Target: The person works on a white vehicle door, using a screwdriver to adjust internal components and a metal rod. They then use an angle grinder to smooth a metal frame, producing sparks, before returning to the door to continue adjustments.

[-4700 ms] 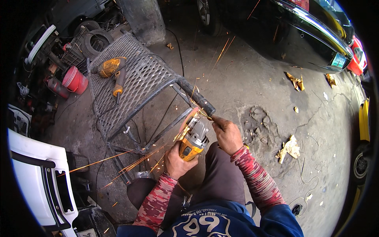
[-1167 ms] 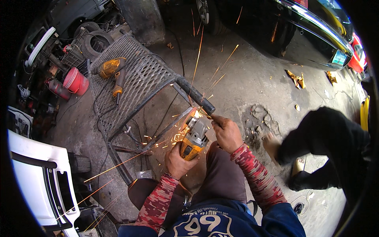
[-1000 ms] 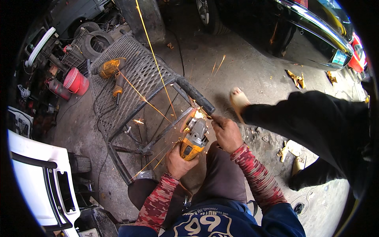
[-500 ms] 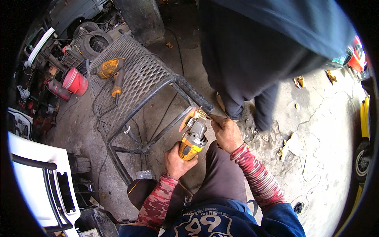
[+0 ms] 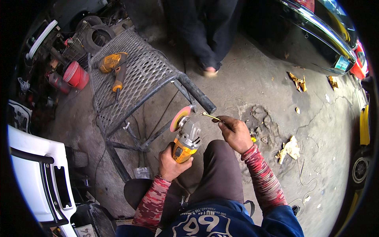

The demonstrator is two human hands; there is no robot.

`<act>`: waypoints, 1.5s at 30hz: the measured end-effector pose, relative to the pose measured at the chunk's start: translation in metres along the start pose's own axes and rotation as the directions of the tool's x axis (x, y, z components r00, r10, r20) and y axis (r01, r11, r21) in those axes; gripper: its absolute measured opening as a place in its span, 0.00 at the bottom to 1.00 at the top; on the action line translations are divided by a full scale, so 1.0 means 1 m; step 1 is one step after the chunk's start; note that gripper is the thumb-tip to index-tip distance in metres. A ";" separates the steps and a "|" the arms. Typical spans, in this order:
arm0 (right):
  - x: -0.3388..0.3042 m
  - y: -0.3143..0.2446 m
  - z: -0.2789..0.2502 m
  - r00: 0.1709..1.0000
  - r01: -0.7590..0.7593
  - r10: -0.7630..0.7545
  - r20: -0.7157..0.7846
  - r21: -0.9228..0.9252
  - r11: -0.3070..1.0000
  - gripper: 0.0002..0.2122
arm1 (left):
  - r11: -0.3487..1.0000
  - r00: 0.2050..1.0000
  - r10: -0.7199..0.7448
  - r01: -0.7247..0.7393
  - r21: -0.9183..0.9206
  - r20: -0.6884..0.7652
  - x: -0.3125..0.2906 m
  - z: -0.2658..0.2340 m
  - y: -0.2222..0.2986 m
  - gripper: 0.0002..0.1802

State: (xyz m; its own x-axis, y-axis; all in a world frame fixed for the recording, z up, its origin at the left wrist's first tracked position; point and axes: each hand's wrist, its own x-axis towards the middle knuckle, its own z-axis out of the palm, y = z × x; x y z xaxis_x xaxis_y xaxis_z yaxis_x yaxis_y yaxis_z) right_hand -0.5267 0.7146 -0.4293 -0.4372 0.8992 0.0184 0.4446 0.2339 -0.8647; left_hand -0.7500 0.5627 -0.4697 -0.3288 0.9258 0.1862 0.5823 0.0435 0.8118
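My left hand [image 5: 170,162] is closed round the yellow body of an angle grinder [image 5: 186,144]. The grinder's reddish disc [image 5: 180,118] points away from me, beside the black metal frame. In the pinched fingers of my right hand [image 5: 237,135] is a thin yellowish rod [image 5: 212,116] with a small metal-looking tip; its exact kind is unclear. The rod points left toward the disc, a gap between them. Just beyond my hands stands a metal mesh-topped frame [image 5: 138,67], with a thick black tube [image 5: 197,94] at its near right corner.
Two yellow power tools [image 5: 112,62] lie on the mesh. A person in dark trousers [image 5: 201,31] stands beyond the frame. A red bucket [image 5: 76,76] and tires are at the left, a white bumper [image 5: 37,173] nearer. A black car [image 5: 304,35] stands far right; broken concrete [image 5: 262,124] lies right.
The person has moved back, away from the frame's corner. My right hand has drawn right and slightly down with the rod, away from the tube end. The grinder has shifted slightly left.
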 end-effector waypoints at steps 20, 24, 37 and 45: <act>0.007 0.060 -0.044 0.978 -0.066 -0.063 0.200 0.580 0.812 0.13 | 0.781 0.939 -0.266 0.343 -0.522 0.218 -0.009 -0.021 0.009 0.24; 0.005 0.065 -0.038 1.000 0.013 -0.022 0.003 0.718 0.696 0.07 | 0.743 0.920 -0.316 0.391 -0.543 0.230 -0.011 -0.026 0.008 0.20; -0.006 0.071 -0.036 0.997 -0.065 0.028 0.072 0.585 0.808 0.09 | 0.691 0.955 -0.156 0.287 -0.663 0.251 -0.012 -0.030 0.024 0.24; -0.001 0.054 -0.025 0.964 0.174 -0.216 0.156 0.244 0.954 0.06 | 0.740 0.912 -0.168 0.368 -0.564 0.374 -0.017 -0.041 0.008 0.31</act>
State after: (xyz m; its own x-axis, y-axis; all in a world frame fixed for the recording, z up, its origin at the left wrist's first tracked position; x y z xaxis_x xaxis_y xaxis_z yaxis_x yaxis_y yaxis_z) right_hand -0.4827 0.7353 -0.4630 -0.6394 0.7584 0.1264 0.1569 0.2896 -0.9442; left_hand -0.7706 0.5316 -0.4436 -0.1200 0.9774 -0.1738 -0.1091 0.1610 0.9809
